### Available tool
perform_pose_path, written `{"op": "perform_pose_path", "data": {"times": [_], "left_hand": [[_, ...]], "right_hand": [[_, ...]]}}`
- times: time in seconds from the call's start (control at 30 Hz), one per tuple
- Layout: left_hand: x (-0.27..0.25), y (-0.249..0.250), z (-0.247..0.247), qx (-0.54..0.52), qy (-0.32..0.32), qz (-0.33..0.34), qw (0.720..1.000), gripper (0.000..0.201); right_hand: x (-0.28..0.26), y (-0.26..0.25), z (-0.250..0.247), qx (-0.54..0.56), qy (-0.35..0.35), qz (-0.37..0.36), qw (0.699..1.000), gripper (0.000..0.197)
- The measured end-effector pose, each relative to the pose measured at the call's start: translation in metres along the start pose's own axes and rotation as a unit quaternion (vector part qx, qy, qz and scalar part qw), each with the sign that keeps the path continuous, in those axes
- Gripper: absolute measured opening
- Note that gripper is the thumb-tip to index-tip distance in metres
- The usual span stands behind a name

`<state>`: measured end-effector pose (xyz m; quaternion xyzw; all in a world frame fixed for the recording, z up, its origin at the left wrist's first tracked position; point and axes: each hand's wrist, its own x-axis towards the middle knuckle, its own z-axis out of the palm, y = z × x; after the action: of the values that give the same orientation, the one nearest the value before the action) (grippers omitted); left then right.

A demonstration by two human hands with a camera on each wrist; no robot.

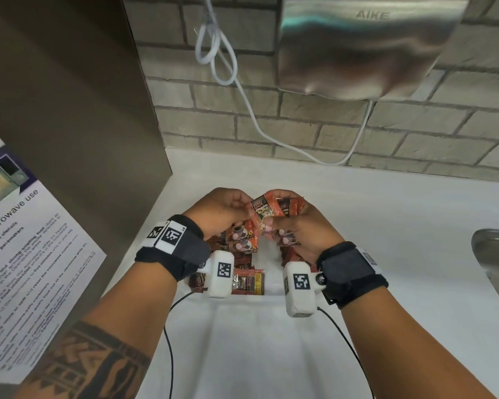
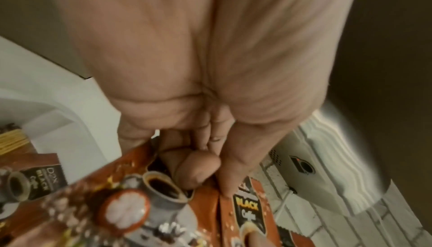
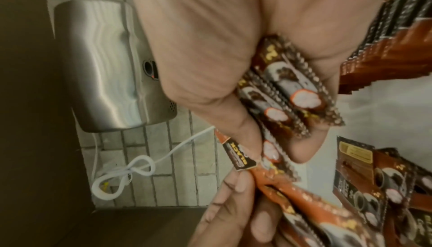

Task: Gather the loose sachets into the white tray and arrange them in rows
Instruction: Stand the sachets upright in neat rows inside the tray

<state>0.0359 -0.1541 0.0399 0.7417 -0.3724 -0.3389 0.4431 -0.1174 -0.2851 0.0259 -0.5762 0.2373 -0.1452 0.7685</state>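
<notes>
Both hands meet at the centre of the head view, above a white plastic tray (image 1: 272,287) that sits on a white bench (image 1: 401,226). The left hand (image 1: 219,210) and the right hand (image 1: 300,226) are both clenched on a fanned bundle of small orange-brown foil coffee sachets (image 1: 267,210), pinching it from opposite sides, so neither hand is nearer than the other. The bundle lies directly between the two sets of fingers (image 3: 236,184), held clear above the tray rather than resting in it. The long axes of the sachets run roughly up and down the frame, tilted slightly and not yet squared together. In the right wrist view, several sachets are stacked edge to edge against the right palm. Directly below the hands, lower in the frame, more sachets (image 1: 247,279) already lie in the tray, some flat and some overlapping; whether they form tidy rows cannot be told. The next move probably calls for lowering the bundle straight down into the tray. Behind the bench, a grey brick wall (image 1: 314,128) carries a steel hand dryer (image 1: 363,44) at upper right with a looped white cable (image 1: 216,50). A steel sink (image 1: 496,254) shows at the right edge, and a printed microwave notice (image 1: 26,240) at left.
</notes>
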Motion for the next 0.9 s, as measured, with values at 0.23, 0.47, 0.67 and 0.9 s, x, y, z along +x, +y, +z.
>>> {"op": "perform_pose_path", "data": {"times": [0.23,0.47,0.67,0.9], "left_hand": [[-0.002,0.011,0.003,0.087,0.001,0.061,0.994,0.014],[-0.001,0.017,0.001,0.003,0.016,0.031,0.999,0.036],[-0.002,0.019,0.002,-0.038,-0.007,0.038,0.999,0.043],[-0.011,0.019,0.003,-0.101,0.048,0.086,0.990,0.049]], "right_hand": [[-0.003,-0.005,0.004,-0.084,-0.041,0.014,0.996,0.049],[-0.004,-0.009,0.004,-0.095,0.004,-0.016,0.995,0.041],[-0.001,-0.006,0.016,-0.157,0.022,-0.033,0.987,0.060],[-0.001,-0.010,0.011,-0.092,0.027,-0.038,0.995,0.050]]}}
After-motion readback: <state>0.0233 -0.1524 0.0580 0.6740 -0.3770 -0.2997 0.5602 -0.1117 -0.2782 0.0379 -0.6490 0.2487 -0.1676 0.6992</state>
